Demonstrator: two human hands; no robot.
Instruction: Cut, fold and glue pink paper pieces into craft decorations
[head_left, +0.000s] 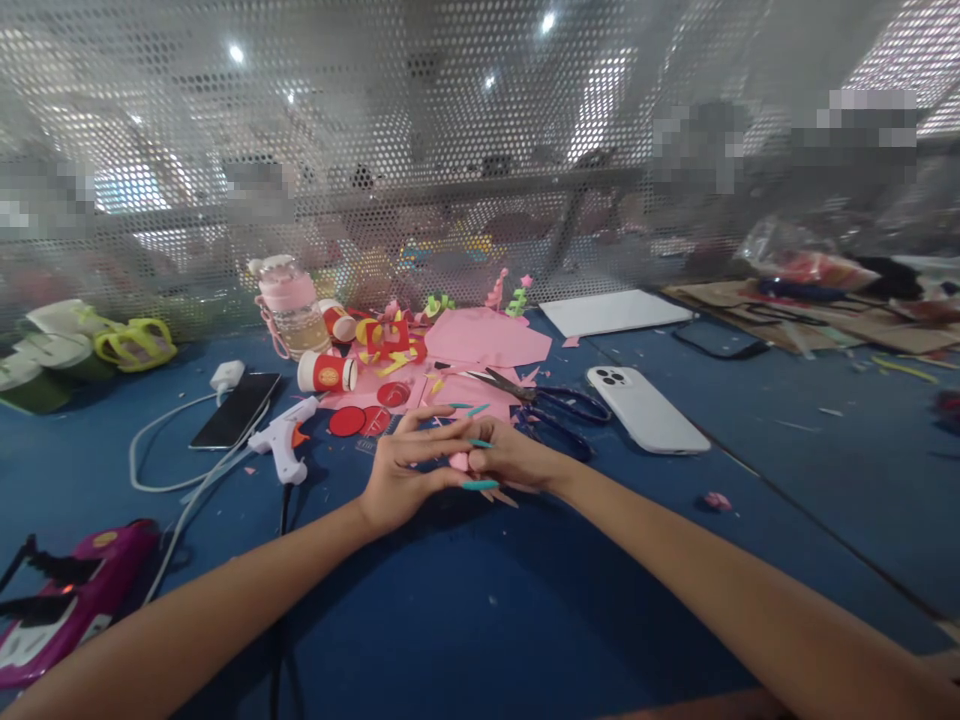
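Above the tabletop (412, 630), the left hand (405, 468) and right hand (521, 458) meet around what seems a paper piece (460, 461), largely hidden. Behind them lie paper sheets (487, 338), scissors (559, 397) overlapping their right, a phone (649, 410) farther right. Leftward, a glue gun (283, 440) lies beside another phone (236, 410); behind stands a bottle (294, 315).

Looks like a craft workshop or craft classroom; cannot be narrowed further; shows as such by a blue tabletop (420, 610) strewn with pink paper (487, 336), scissors (559, 402), a red paper cup (327, 373) and a white glue gun (285, 440); backs onto a grey perforated screen (420, 120) dotted with bright lights (547, 22).
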